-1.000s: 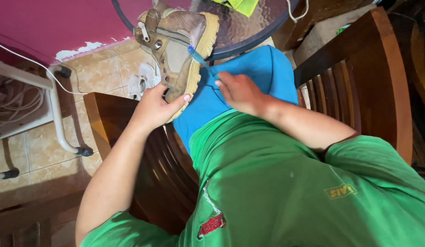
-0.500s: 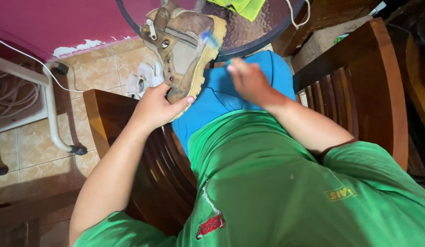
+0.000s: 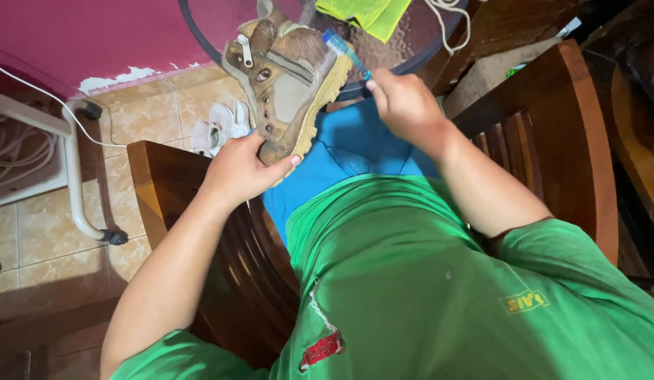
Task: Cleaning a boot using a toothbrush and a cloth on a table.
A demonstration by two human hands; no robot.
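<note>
Scrubbing looks only partly done: the left hand [image 3: 242, 169] wraps its fingers round the heel of a dirty tan boot [image 3: 288, 84], while the right hand [image 3: 404, 105] pinches a blue toothbrush [image 3: 344, 51], bristles beyond the fingertips against the grimy sole edge.

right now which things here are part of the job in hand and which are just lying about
In use:
- worn tan boot, held by the left hand
- blue toothbrush, held by the right hand

Lying about:
- yellow-green cloth on the glass table
- white shoes on the floor
- white cord
</note>
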